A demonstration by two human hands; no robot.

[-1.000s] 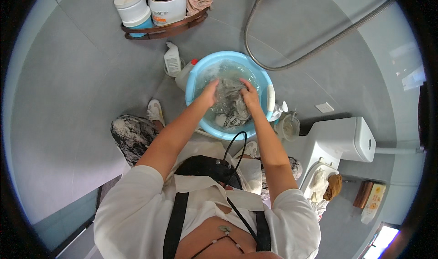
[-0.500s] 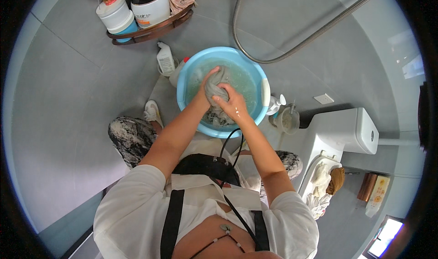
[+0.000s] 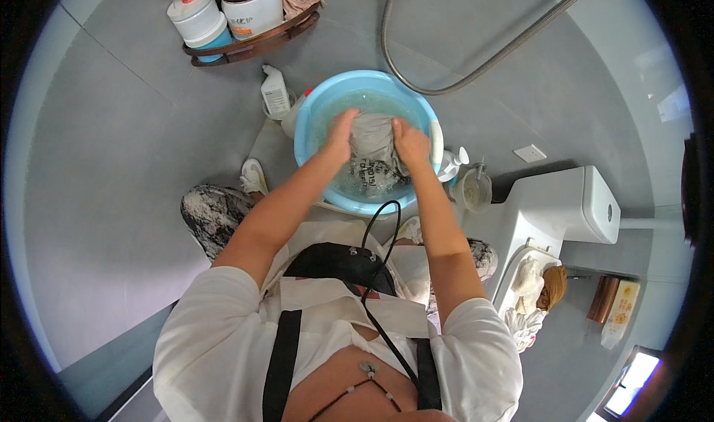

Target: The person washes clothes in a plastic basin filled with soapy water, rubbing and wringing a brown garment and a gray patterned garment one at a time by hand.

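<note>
A wet grey garment with dark printing on its lower part lies partly in the cloudy water of a light blue basin. My left hand grips the cloth at its left edge, fingers partly hidden behind it. On the opposite edge, my right hand pinches the fabric with the thumb on top. Between the two hands the cloth is spread out, and its near, printed end sits in the water.
A white bottle stands left of the basin, a pump bottle and a clear tub right of it. A metal shower hose hangs behind. Clothes lie on the toilet. A corner shelf holds jars.
The garment was bunched between my two hands and is now opened out flat. My right hand has moved right, away from the left one.
</note>
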